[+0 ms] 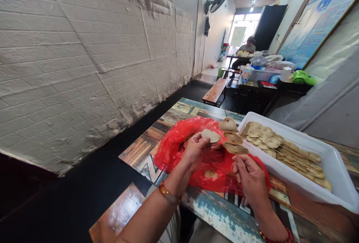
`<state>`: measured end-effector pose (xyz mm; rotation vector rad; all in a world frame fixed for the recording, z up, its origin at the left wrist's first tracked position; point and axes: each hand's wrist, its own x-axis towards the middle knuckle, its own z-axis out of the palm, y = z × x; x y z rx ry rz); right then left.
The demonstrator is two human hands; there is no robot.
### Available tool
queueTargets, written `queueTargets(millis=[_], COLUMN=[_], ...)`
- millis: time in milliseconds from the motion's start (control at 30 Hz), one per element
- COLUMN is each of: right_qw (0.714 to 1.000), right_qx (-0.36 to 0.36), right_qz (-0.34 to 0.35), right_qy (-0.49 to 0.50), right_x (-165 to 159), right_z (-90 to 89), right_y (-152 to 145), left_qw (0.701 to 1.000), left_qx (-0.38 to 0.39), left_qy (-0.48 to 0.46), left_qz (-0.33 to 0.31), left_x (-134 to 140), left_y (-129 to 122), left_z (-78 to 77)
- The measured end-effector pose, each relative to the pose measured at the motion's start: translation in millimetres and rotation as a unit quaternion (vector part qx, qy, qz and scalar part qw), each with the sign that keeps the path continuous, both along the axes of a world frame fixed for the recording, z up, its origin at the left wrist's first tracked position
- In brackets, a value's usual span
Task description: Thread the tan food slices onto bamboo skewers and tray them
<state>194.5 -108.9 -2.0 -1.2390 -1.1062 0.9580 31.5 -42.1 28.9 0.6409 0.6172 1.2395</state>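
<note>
Skewer of thin beige slices [233, 138] is gripped in the right hand [249, 172].
A loose slice [211, 136] is pinched in the left hand [194, 148], over a red plastic bag [173, 140].

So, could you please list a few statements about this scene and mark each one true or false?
1. The left hand holds a pale slice. True.
2. The right hand holds nothing. False: it holds a loaded skewer.
3. A red bag lies on the table. True.
4. The white tray is left of the red bag in the picture. False: it is to the right.
5. More slices lie in the white tray. True.
6. The fan stands on the floor. False: it is mounted on the wall.
</note>
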Motion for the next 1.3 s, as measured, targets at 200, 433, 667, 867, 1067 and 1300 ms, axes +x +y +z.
queueTargets(millis=[200, 433, 667, 867, 1067, 1300], right_qw=[0.997, 0.993, 0.98, 0.963, 0.896, 0.898], right_qx=[-0.058, -0.077, -0.107, -0.077, 0.058, 0.093], right_qz=[0.041, 0.092, 0.085, 0.098, 0.094, 0.063], right_qy=[0.013, -0.023, -0.146, -0.239, -0.431, -0.425], right_x=[-2, -4, -7, -6, 1, 14], right_z=[-2.1, -5.0, -8.0, -12.7, -0.9, -11.6], right_y=[-2, 2, 6, 6, 8, 7], left_qw=[1.0, 1.0, 0.998, 0.998, 0.998, 0.998], left_qx=[0.004, -0.002, 0.0, 0.009, 0.011, 0.019], left_qy=[-0.012, -0.012, -0.022, -0.021, -0.004, 0.005], left_qz=[0.012, 0.025, 0.064, 0.06, 0.059, 0.06], left_x=[3, -2, -10, -11, -9, -8], left_y=[35, 53, 54, 56, 55, 52], left_z=[3.4, -10.3, -17.1, -22.9, -23.3, -20.3])
